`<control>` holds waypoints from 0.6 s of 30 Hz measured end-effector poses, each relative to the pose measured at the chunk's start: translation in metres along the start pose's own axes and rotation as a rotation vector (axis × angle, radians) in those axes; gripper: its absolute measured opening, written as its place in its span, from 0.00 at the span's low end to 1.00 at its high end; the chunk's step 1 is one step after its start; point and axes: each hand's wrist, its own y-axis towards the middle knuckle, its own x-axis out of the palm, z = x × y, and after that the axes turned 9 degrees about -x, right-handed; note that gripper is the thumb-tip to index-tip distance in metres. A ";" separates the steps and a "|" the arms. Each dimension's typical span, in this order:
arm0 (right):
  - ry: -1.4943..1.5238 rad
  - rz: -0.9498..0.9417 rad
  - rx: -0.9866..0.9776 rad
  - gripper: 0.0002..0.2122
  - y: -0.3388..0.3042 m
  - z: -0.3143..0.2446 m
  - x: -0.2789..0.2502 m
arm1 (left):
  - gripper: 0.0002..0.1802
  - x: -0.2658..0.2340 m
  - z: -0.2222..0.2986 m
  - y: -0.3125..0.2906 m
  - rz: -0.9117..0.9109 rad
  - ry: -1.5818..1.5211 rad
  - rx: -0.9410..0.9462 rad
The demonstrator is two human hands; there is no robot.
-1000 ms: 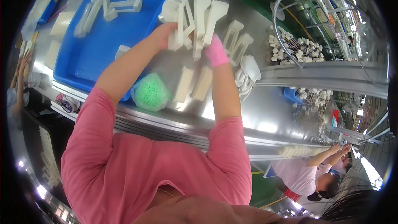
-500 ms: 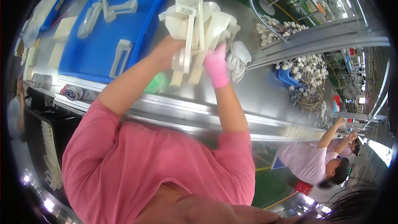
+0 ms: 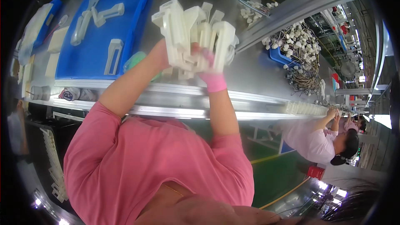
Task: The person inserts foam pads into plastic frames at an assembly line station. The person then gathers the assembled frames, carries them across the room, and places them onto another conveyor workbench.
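The bench (image 3: 266,73) — a long grey metal surface — ran across the upper part of the view. On its left part sat a blue tray (image 3: 125,21) carrying a few loose cream plastic brackets (image 3: 113,54). A second, smaller blue bin (image 3: 279,56) stood to the right, with a tangle of white connectors on wires (image 3: 298,46) heaped over and beside it. A green object (image 3: 135,60) lay at the tray's near right corner, mostly hidden behind the left forearm.

A bundle of cream plastic brackets (image 3: 196,35) was held up above the bench, between tray and bin, pieces standing roughly upright and pressed together.

Left hand (image 3: 162,56) — bare, grip clenched on the bundle's left side. Right hand (image 3: 208,68), in a pink glove, grip closed around the bundle's lower right; fingers partly blurred.

Another person in a pink top (image 3: 310,139) worked further along the bench at right.
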 end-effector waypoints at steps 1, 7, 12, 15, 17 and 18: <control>-0.046 -0.020 -0.025 0.16 -0.002 0.000 -0.009 | 0.19 -0.001 -0.004 0.000 -0.059 0.036 0.078; -0.474 0.074 -0.207 0.24 -0.007 -0.010 -0.009 | 0.19 -0.001 0.000 -0.006 0.184 -0.015 0.032; -0.785 0.169 -0.164 0.20 0.016 -0.001 -0.012 | 0.20 -0.021 -0.011 -0.002 0.129 0.255 0.117; -0.628 0.220 -0.024 0.22 0.025 0.011 -0.003 | 0.21 -0.018 -0.017 -0.001 0.012 0.142 0.039; -1.128 0.214 -0.021 0.23 0.031 0.017 0.001 | 0.20 -0.026 -0.013 0.000 -0.120 0.062 0.018; -1.131 0.214 -0.017 0.23 0.031 0.019 -0.003 | 0.20 -0.022 -0.012 -0.003 -0.255 -0.018 -0.012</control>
